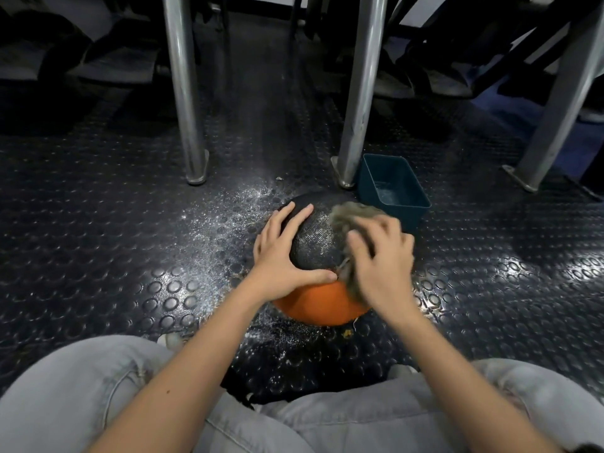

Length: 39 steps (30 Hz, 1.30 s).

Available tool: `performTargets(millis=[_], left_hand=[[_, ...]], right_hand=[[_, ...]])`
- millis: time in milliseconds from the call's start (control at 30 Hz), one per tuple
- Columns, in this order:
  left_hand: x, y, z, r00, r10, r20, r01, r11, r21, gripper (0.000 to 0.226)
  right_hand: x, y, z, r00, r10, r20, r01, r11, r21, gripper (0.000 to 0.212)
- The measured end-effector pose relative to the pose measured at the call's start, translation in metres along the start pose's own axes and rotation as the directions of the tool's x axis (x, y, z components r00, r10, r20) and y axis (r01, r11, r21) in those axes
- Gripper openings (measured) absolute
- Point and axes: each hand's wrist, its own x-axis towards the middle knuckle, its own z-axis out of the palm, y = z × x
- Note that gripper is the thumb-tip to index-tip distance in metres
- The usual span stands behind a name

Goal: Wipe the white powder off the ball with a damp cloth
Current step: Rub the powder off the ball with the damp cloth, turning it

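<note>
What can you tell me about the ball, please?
The ball is round, its upper part black and finely textured, its near lower part smooth orange. It sits on the studded dark floor amid scattered white powder. The left hand rests spread on its left side; the right hand presses a blurred greyish cloth on its right.

One feed on my screen: head-worn wide-angle, facing forward and down over the knees (pixel 81 390) to the floor (pixel 98 223). Left hand (pixel 287 253) and right hand (pixel 382 266) close, mid-frame; steel legs (pixel 183 93) farther off.
</note>
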Motion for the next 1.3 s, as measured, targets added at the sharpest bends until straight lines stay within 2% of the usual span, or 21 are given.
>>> performTargets(millis=[67,100,167,233,300,333,400,467,533,567,633,667,733,800,833,967,1033,1100,1200,1267,1300], left_hand=[[0.000,0.000,0.000,1.000,0.005,0.003,-0.005,1.000,-0.006,0.092],[0.000,-0.001,-0.001,1.000,0.006,0.015,-0.006,1.000,-0.006,0.092],[-0.001,-0.001,-0.002,1.000,0.002,0.030,-0.002,1.000,0.011,0.094],[-0.001,0.000,-0.002,0.999,0.004,0.042,-0.005,1.000,0.026,0.096],[-0.001,0.002,-0.002,0.999,0.010,0.050,-0.012,0.999,0.038,0.099],[-0.001,0.003,-0.001,0.999,0.005,0.050,-0.007,0.999,0.044,0.099],[-0.002,0.003,0.000,0.999,-0.011,0.035,0.010,0.999,0.040,0.098],[-0.003,0.001,0.000,1.000,-0.011,0.019,0.010,0.999,0.031,0.101],[-0.002,-0.002,0.000,1.000,0.016,0.010,-0.016,0.999,0.027,0.104],[-0.001,-0.002,0.000,1.000,0.021,0.016,-0.022,0.999,0.023,0.105],[-0.001,-0.001,0.001,0.999,0.012,0.030,-0.013,1.000,0.022,0.106],[0.000,0.001,0.000,0.999,0.008,0.034,-0.009,1.000,0.029,0.105],[0.000,0.002,0.001,0.999,0.003,0.034,-0.004,1.000,0.031,0.102],[0.000,0.001,0.001,0.999,0.000,0.032,-0.001,1.000,0.026,0.102],[0.000,0.002,0.000,1.000,-0.001,0.030,0.001,1.000,0.022,0.104],[0.000,0.000,-0.001,1.000,-0.011,0.006,0.011,1.000,0.021,0.108],[0.000,0.000,0.000,1.000,-0.003,0.011,0.003,1.000,0.019,0.107],[-0.001,0.001,0.000,1.000,0.001,0.018,-0.001,1.000,0.022,0.104],[-0.001,0.002,0.001,1.000,0.002,0.026,-0.003,1.000,0.030,0.101],[-0.002,0.000,0.000,1.000,-0.007,0.020,0.006,1.000,0.029,0.102],[-0.002,-0.001,0.000,1.000,-0.011,0.011,0.011,1.000,0.021,0.103]], right_hand=[[-0.023,-0.019,0.005,0.965,-0.261,-0.017,0.255,0.955,-0.150,0.034],[-0.021,-0.018,0.005,0.953,-0.303,-0.009,0.296,0.936,-0.189,0.032],[0.001,-0.005,0.000,0.979,-0.202,-0.012,0.198,0.969,-0.146,0.029],[0.028,0.022,-0.008,1.000,0.009,0.019,-0.009,1.000,0.002,0.029],[0.042,0.040,-0.012,0.981,0.174,0.080,-0.184,0.974,0.135,0.031],[0.041,0.041,-0.011,0.977,0.194,0.084,-0.204,0.969,0.139,0.031],[0.028,0.028,-0.009,0.991,0.121,0.058,-0.126,0.987,0.095,0.029],[0.006,0.006,-0.007,0.997,-0.081,-0.001,0.081,0.997,0.016,0.028],[-0.015,-0.006,-0.006,0.954,-0.300,0.024,0.301,0.951,-0.075,0.031],[-0.019,-0.006,-0.007,0.932,-0.358,0.054,0.362,0.926,-0.105,0.032],[-0.006,0.002,-0.012,0.928,-0.367,0.059,0.371,0.919,-0.131,0.032],[0.006,0.008,-0.013,0.947,-0.320,0.037,0.322,0.937,-0.137,0.030],[0.033,0.020,-0.017,0.991,-0.128,0.037,0.130,0.988,-0.077,0.026],[0.043,0.028,-0.016,0.997,-0.030,0.074,0.032,0.999,-0.014,0.026],[0.038,0.024,-0.015,0.996,-0.055,0.067,0.056,0.998,-0.013,0.026],[-0.013,0.004,-0.009,0.932,-0.355,0.074,0.358,0.933,-0.040,0.031],[-0.013,0.007,-0.012,0.905,-0.415,0.094,0.423,0.901,-0.091,0.030],[0.014,0.017,-0.016,0.953,-0.298,0.053,0.302,0.945,-0.123,0.026],[0.050,0.033,-0.021,0.993,-0.023,0.113,0.023,1.000,0.002,0.028],[0.043,0.031,-0.019,0.990,-0.029,0.136,0.025,0.999,0.035,0.027],[0.032,0.025,-0.017,0.990,-0.094,0.106,0.089,0.995,0.045,0.026]])
